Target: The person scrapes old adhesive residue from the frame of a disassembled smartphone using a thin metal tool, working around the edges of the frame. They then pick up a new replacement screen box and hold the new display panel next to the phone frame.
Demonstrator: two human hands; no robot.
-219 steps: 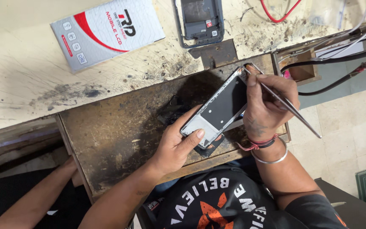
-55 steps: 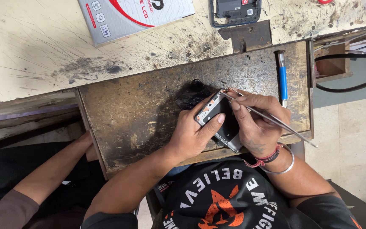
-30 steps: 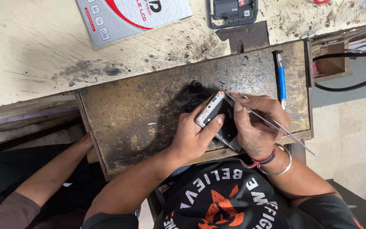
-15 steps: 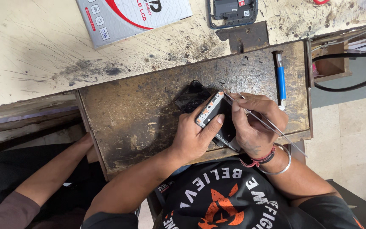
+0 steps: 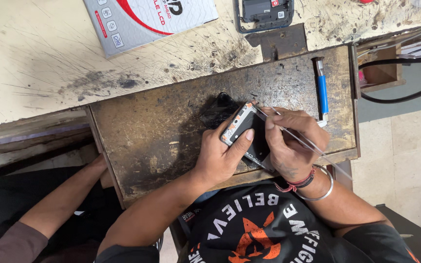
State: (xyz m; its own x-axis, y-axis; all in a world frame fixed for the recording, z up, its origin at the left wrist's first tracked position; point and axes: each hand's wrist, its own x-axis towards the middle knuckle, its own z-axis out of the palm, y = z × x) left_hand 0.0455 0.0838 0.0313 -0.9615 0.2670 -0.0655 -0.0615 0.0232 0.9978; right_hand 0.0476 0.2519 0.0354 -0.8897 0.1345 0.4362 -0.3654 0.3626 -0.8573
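Observation:
My left hand (image 5: 218,156) grips a small opened phone (image 5: 244,131) on its edge, thumb across the dark face, over a worn brown wooden board (image 5: 157,131). With the fingers of my right hand (image 5: 291,143) I pinch thin metal tweezers (image 5: 313,146), whose tip touches the phone's top corner. My right wrist carries a metal bangle and a red-and-black band. A black cover piece (image 5: 217,109) lies under the phone's far end.
A blue-handled tool (image 5: 322,91) lies on the board's right side. On the scratched pale bench behind sit a grey-and-red box (image 5: 147,19), another opened phone (image 5: 265,10) and a dark metal plate (image 5: 281,41). Black cables (image 5: 400,62) run at right. Another person's forearm (image 5: 64,204) rests at lower left.
Since the oldest frame the phone has been turned from flat and open to edge-up between my hands. Over the last second the hands and tweezers barely move.

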